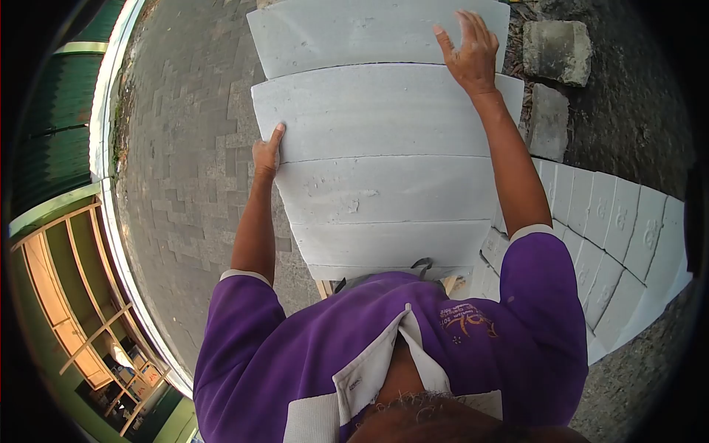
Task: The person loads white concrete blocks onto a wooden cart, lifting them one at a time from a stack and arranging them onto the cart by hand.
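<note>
Several pale grey-white blocks lie side by side in a row in front of my body. My left hand (pixel 267 151) is at the left end of one long block (pixel 384 111), its thumb on the top face and its other fingers hidden over the edge. Over the right part of the farther block (pixel 340 37) is my right hand (pixel 470 55), palm down with the fingers spread. Whether its fingertips touch the surface is hard to tell. A nearer block (pixel 384 188) has small chips on its face.
More white blocks (pixel 609 214) are stacked at the right. Rough concrete pieces (pixel 557 52) lie at the upper right beside dark ground. Grey paving (pixel 185 170) runs along the left, with a white kerb (pixel 111 221) and a green-walled structure beyond.
</note>
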The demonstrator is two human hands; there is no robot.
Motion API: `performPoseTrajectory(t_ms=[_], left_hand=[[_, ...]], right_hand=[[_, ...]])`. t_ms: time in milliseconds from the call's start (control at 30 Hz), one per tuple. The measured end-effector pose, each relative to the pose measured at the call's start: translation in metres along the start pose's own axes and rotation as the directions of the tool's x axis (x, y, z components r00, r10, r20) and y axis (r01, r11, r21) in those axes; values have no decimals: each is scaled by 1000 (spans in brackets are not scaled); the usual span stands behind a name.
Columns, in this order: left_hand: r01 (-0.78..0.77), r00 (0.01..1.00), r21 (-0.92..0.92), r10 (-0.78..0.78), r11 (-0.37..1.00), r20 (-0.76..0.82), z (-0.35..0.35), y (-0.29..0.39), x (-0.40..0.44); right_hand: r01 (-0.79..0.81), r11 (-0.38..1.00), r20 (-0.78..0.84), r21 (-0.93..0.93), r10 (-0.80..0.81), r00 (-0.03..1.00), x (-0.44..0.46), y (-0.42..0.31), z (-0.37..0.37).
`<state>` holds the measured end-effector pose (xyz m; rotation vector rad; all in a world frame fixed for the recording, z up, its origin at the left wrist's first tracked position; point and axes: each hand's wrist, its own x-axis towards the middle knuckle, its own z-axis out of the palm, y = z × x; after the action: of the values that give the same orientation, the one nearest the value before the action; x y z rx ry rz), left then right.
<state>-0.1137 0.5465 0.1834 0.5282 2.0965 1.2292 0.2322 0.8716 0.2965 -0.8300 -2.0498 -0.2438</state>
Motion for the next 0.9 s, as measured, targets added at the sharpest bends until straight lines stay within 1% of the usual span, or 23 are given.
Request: performPoseTrajectory(t_ms=[33,67,100,133,167,200,233,267,300,333,400,433,467,500,533,567,600,667,700,767,833,867,900], left_hand=[[-9,1000,68,10,998,-7,-2,-3,2],[-20,1000,135,22,991,-14,-3,-5,5],[-33,999,129,37,991,-25,-2,-6,10],[-40,998,111,45,993,-39,0,-7,11],[-38,998,100,42,994,-46,-1,-13,8],[-48,998,156,54,987,-31,-3,-14,11],[-66,997,154,72,986,-31,-3,-13,14],[-59,995,195,72,979,-62,0,-10,11],[-46,993,234,69,971,-94,1,-6,6],[-55,992,230,79,972,-93,-1,-6,7],[-3,994,349,43,937,-105,-4,-13,14],[-19,994,345,55,939,-95,-3,-13,16],[-13,990,314,57,949,-129,-1,-11,14],[-5,985,281,53,960,-164,2,-11,12],[-13,986,271,58,962,-157,2,-14,13],[6,981,299,53,954,-187,1,-18,18],[24,975,328,50,944,-215,0,-21,22],[16,976,317,54,948,-211,-2,-20,22],[17,975,310,53,951,-216,0,-18,18],[8,982,316,52,949,-180,4,-10,1],[-15,946,474,165,880,-278,4,-18,-4],[7,968,456,108,890,-225,4,-32,-7],[-20,970,446,126,895,-208,5,-41,-23]], right_hand=[[40,996,101,-84,-32,994,-42,-6,28],[-55,985,608,-162,143,781,-51,-30,13],[-49,986,596,-157,134,792,-55,-23,24],[-129,985,484,-116,169,859,-61,-12,33],[-210,975,376,-66,220,900,-66,-12,33],[-214,975,370,-65,222,902,-70,-13,33],[-160,986,346,-56,169,923,-69,-12,34],[-104,993,323,-50,114,939,-67,-14,32],[-102,993,312,-54,114,943,-66,-17,29],[-73,992,301,-104,101,948,-66,-21,25],[-44,985,282,-166,90,955,-76,-32,17],[-66,988,347,-139,111,931,-87,-42,10],[-90,989,412,-114,130,902,-100,-53,2],[-87,988,406,-127,131,905,-114,-63,-5],[-117,987,427,-112,154,891,-131,-74,-11],[-147,984,451,-98,175,875,-149,-86,-20],[-135,986,488,-94,164,857,-169,-99,-30],[-135,989,572,-62,146,807,-214,-128,-58],[-144,989,618,-34,134,775,-238,-142,-76],[-189,982,732,21,114,672,-286,-169,-123],[-161,987,815,20,77,574,-346,-185,-179],[-180,983,841,-30,122,527,-379,-189,-212],[-196,977,863,-80,167,478,-412,-192,-248]])
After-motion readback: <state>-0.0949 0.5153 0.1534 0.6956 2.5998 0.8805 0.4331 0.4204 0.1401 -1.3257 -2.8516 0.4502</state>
